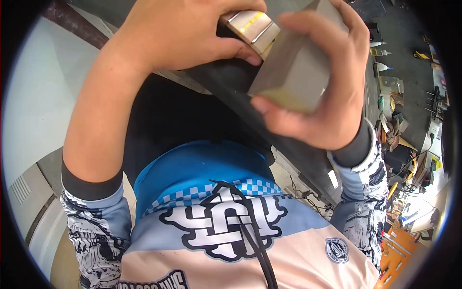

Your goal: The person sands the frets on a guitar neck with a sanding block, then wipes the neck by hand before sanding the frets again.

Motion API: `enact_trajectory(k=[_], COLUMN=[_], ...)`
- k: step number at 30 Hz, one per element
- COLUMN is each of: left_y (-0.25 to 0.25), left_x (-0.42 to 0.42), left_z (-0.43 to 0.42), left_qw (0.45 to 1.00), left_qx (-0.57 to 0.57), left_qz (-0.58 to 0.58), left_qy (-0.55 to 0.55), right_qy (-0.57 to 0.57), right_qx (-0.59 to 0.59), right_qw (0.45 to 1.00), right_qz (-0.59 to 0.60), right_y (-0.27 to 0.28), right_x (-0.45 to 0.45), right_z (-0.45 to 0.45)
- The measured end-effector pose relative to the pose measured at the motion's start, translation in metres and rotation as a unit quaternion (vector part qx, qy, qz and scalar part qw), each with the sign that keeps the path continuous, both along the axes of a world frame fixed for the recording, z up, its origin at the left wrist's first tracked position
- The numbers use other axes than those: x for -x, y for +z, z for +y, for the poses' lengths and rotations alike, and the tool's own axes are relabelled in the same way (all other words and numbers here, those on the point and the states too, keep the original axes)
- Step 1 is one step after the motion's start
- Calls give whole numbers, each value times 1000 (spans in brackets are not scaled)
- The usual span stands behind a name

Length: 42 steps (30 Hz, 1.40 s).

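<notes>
At the top of the head view, my left hand (185,36) is closed around a small wooden piece (257,30) with pale and dark bands and yellow streaks on its face. Part of that piece is hidden by my fingers and by a grey rectangular block (296,70). My right hand (344,82) grips the block, thumb on its near end and fingers bent over its far side. Both hand and block are slightly blurred. The block's left side overlaps the end of the wooden piece; whether they touch, I cannot tell.
A dark workbench (226,84) lies beneath my hands. Along the right are small bottles (382,66), a yellow-handled tool (421,56), cables and piled odds and ends. Below them hangs an orange panel (397,257) with tools. A white surface (38,96) stands at the left.
</notes>
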<state>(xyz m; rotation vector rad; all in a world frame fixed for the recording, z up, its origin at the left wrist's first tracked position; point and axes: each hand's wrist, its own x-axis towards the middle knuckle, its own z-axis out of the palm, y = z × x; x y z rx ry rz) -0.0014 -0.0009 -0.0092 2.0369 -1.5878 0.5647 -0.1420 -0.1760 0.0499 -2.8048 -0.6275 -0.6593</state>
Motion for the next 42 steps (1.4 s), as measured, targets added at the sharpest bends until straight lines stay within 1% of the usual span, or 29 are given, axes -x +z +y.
enact_trajectory(k=[1, 3, 5, 6, 8, 9, 12, 13, 14, 16, 17, 19, 20, 22, 23, 25, 26, 27, 28, 30, 31, 33, 35, 37, 38, 40, 41, 42], left_y=[1, -1, -6, -9, -12, -12, -7, -5, -2, -4, -9, -4, 1, -1, -10, -7, -1, -2, -2, -14, -14, -13, -15, -6, 1, 1, -8, -9], left_x=[1, 1, -3, -3, -5, -4, 0, 2, 3, 3, 0, 3, 7, 7, 2, 1, 3, 4, 5, 0, -1, 0, 2, 5, 7, 8, 6, 4], left_z=[0, 1, 2, 1, 0, 0, 2, 3, 3, 2, 1, 3, 6, 5, 2, 3, 5, 4, 3, -1, 0, 0, -2, 1, 3, 1, -3, -3], left_qw=[1000, 1000, 999, 997, 995, 995, 998, 999, 999, 998, 996, 995, 996, 996, 994, 994, 996, 996, 996, 991, 989, 990, 989, 993, 995, 995, 992, 991], left_qx=[-11, 7, 47, 63, 88, 86, 56, 43, 32, 51, 82, 91, 69, 71, 96, 95, 69, 71, 73, 119, 133, 128, 135, 111, 78, 71, 104, 117], left_qz=[2, 2, 5, 6, 4, -2, -15, -13, -1, 3, -7, -3, 12, 8, -9, -5, 20, 22, 24, -5, -12, 0, -6, 11, 36, 50, 36, 31], left_qy=[4, -5, -25, -34, -48, -46, -26, -17, -14, -28, -43, -51, -49, -50, -52, -46, -42, -45, -47, -55, -57, -60, -56, -45, -40, -48, -57, -60], right_qy=[-10, -35, -39, -37, -45, -55, -7, -4, 1, -18, -21, 30, 57, 27, -27, -56, -67, -46, -57, -79, -32, -27, -110, -61, -36, 21, 20, -208], right_qx=[-14, -68, 30, 59, 72, 57, 19, 68, 97, 136, 140, 122, 85, -2, -52, 106, 183, 177, 187, 207, 272, 283, 184, 140, 121, 113, 73, 143], right_qw=[1000, 997, 998, 992, 990, 995, 998, 995, 993, 990, 990, 992, 993, 992, 988, 987, 977, 979, 977, 972, 961, 958, 975, 988, 992, 991, 996, 967], right_qz=[-1, 0, 44, 101, 109, 63, 54, 78, 68, -8, -24, 21, 66, 126, 141, 106, 85, 92, 88, 79, 47, 33, 66, 12, -15, 60, 54, 44], right_y=[0, -4, 10, 30, 30, 14, 22, 28, 27, 15, 13, 20, 21, 27, 34, 36, 37, 37, 36, 34, 33, 31, 29, 19, 14, 33, 26, 28], right_x=[-5, -17, -11, -2, -3, -11, -8, -2, 0, -10, -13, -17, -21, -22, -19, -15, -14, -16, -16, -15, -15, -14, -11, -16, -19, -7, -14, -18], right_z=[-12, -37, -28, -9, -9, -28, -28, -20, -15, -29, -34, -30, -35, -32, -22, 0, 10, -1, -6, -14, -17, -21, -21, -27, -30, -15, -39, -59])
